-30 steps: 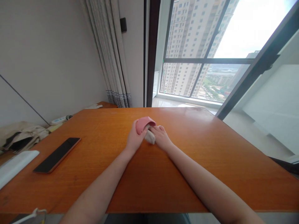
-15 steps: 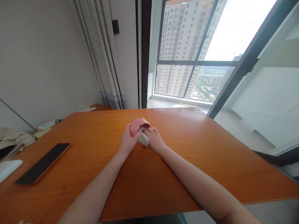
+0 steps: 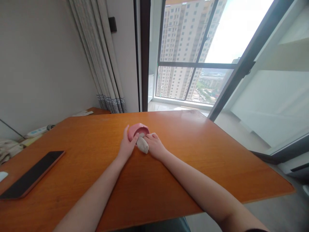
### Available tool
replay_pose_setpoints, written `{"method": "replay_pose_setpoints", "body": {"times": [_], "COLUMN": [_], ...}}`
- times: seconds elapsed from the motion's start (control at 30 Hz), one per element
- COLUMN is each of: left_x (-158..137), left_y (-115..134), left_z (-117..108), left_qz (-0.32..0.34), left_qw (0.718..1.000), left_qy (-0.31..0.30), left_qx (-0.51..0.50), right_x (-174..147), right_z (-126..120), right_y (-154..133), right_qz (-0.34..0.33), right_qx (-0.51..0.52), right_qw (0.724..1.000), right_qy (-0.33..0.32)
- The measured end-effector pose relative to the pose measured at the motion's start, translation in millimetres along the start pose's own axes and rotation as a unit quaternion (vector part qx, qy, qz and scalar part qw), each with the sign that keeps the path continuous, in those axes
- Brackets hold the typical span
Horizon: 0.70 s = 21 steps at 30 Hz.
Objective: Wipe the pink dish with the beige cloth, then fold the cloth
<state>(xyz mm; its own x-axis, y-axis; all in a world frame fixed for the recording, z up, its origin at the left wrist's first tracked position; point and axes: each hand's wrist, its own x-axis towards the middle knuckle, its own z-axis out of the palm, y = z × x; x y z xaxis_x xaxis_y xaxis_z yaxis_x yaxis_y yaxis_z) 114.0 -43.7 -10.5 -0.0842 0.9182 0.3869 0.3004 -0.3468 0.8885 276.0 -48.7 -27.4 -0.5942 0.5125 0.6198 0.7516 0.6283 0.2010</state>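
Note:
In the middle of the table, a small pink bowl (image 3: 138, 126) is tilted with its opening toward me. My left hand (image 3: 126, 145) grips the bowl's left side, thumb at the near rim and fingers round the outside. An off-white cloth (image 3: 143, 146) is bunched at the opening, part of it inside and part hanging out at the front. At the right side of the bowl, my right hand (image 3: 155, 145) has its fingers closed on the cloth, the fingertips partly hidden at the rim.
On the left of the wooden table (image 3: 207, 154) lies a dark phone or tablet (image 3: 33, 174) with a reddish edge. Beyond it are a white power strip (image 3: 37, 131) and crumpled fabric (image 3: 9, 148). A curtain (image 3: 96, 54) and a tall window (image 3: 190, 64) stand behind the table.
The bowl has turned so that more of its inside shows. More of the cloth is visible at the front, and the left fingers have spread round the bowl. The view has shifted slightly.

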Motion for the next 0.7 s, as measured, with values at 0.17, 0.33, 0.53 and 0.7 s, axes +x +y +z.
{"method": "replay_pose_setpoints", "body": {"times": [0.17,0.33,0.53,0.7], "left_x": [-10,0,-10,-1], "left_y": [4,10,11,5], "left_z": [15,-3,11,3], "left_qz": [-0.018,0.029,-0.03,-0.033], "left_qw": [0.996,1.0,0.995,0.999], "left_qy": [0.05,-0.011,0.052,-0.001], "left_qx": [-0.069,-0.005,-0.077,-0.042], "right_x": [-3,1,-4,-1], "right_z": [0,-4,2,-1], "right_y": [-2,2,-1,-1], "right_qz": [0.018,-0.002,0.036,0.018], "right_qx": [0.011,0.015,0.033,0.047], "right_qw": [1.0,1.0,0.999,0.999], "right_qy": [0.0,-0.023,-0.008,-0.02]}}
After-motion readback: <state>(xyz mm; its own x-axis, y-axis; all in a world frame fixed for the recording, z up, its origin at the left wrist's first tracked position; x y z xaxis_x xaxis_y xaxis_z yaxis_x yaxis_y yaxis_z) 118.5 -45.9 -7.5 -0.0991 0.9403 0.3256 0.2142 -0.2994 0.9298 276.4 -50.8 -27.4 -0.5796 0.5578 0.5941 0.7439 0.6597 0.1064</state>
